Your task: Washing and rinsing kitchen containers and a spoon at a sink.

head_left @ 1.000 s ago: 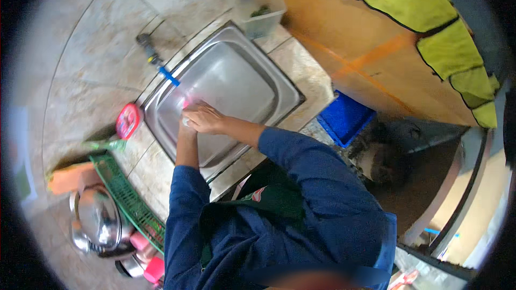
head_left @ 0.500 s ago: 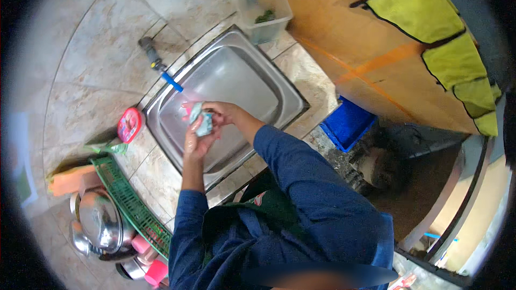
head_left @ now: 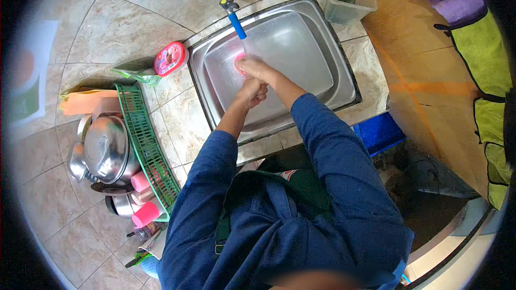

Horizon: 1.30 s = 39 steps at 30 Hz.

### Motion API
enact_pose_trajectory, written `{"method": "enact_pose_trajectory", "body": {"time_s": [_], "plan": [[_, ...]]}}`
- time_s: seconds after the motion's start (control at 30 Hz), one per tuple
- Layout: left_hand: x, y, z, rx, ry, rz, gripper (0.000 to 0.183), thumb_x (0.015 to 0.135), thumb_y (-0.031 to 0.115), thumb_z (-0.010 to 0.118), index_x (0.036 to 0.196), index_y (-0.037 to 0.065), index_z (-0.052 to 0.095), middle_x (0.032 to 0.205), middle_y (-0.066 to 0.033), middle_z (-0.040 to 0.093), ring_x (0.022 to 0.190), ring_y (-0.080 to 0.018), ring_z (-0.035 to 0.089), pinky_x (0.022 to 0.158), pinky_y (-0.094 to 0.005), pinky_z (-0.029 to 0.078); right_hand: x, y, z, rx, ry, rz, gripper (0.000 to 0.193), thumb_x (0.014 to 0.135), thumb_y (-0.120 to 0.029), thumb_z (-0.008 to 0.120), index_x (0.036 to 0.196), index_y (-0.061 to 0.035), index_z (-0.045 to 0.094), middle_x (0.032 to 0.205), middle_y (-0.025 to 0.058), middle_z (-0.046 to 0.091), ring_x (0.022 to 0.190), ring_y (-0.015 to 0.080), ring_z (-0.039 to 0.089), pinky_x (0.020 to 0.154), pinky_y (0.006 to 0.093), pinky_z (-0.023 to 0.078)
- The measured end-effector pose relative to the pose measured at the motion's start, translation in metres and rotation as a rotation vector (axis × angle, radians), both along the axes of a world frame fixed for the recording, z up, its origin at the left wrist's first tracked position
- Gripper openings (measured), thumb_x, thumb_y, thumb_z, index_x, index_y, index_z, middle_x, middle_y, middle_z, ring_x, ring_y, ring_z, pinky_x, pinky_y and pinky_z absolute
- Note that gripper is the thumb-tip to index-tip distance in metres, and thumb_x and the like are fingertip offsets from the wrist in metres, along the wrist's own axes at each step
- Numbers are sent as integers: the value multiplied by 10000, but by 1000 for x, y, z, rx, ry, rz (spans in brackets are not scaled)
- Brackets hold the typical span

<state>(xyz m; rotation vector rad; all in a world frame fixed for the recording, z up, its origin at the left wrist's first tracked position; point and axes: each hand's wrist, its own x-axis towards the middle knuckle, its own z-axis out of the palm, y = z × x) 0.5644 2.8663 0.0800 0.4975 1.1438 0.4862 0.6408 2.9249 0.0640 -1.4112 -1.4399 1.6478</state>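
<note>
Both my hands are over the steel sink [head_left: 301, 86], below the blue end of the tap [head_left: 236, 26]. My right hand [head_left: 256, 69] has its fingers curled in, and motion blurs them a little. Against its fingertips shows a pink, rounded thing [head_left: 238, 64], mostly covered by the hand; its kind is unclear. Just below, touching or nearly touching the right wrist, my left hand [head_left: 251, 92] is closed in a fist. Whatever it may hold is hidden. A faint stream seems to fall from the tap toward the right hand.
A pink-lidded tub [head_left: 171, 59] stands by the sink's left corner. Left of it, a green plastic rack [head_left: 145, 145] borders metal pots [head_left: 106, 142] and pink cups [head_left: 145, 215]. A clear container [head_left: 352, 13] with something green stands at the far right corner; a blue bin [head_left: 380, 133] is lower right.
The pale blue cloth that both hands held is no longer visible. My hands have closed and drawn together, the right one nearer the tap. The view has shifted, moving the sink right and up.
</note>
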Motion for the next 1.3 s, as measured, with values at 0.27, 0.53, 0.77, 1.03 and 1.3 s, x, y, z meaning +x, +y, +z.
{"method": "enact_pose_trajectory", "body": {"time_s": [0.27, 0.53, 0.77, 1.03, 1.3], "plan": [[-40, -11, -3, 288, 534, -121, 186, 723, 117, 651, 801, 17, 515, 665, -69, 534, 490, -140, 479, 406, -301, 351, -3, -34, 9, 231, 25, -222, 362, 785, -336, 489, 940, -37, 624, 967, 222, 608, 907, 356, 584, 843, 424, 438], [-54, -26, 65, 1101, 705, -193, 858, 676, 413, 747, 1288, -29, 338, 1269, -193, 441, 1165, -277, 442, 981, -361, 336, 30, -23, 38, 124, 26, 18, 374, 810, -326, 538, 938, 14, 626, 921, 119, 630, 829, 211, 582, 741, 311, 448], [-69, -12, 74, 1400, 1036, -347, 528, 781, 316, 674, 1194, 33, 508, 1220, -178, 499, 1126, -238, 478, 968, -350, 348, 41, -37, 54, -185, 489, 107, 355, 833, -227, 565, 1108, -2, 569, 1006, 85, 611, 879, 166, 596, 713, 297, 477], [-87, 28, 57, 867, 398, -231, 186, 910, 193, 507, 980, 50, 604, 906, 34, 605, 810, -63, 503, 757, -216, 382, 82, -14, 93, -3, -114, 327, 873, 708, -490, 683, 1344, -1, 339, 1364, 169, 375, 1256, 258, 355, 1020, 333, 287], [-58, 22, 78, 466, 234, -200, 421, 868, 354, 539, 1115, 14, 519, 1221, -78, 500, 1026, -139, 473, 877, -315, 365, 73, -4, 43, -154, 623, -116, 460, 823, -309, 620, 1189, -63, 490, 1143, 78, 525, 1080, 189, 477, 911, 340, 379]]}}
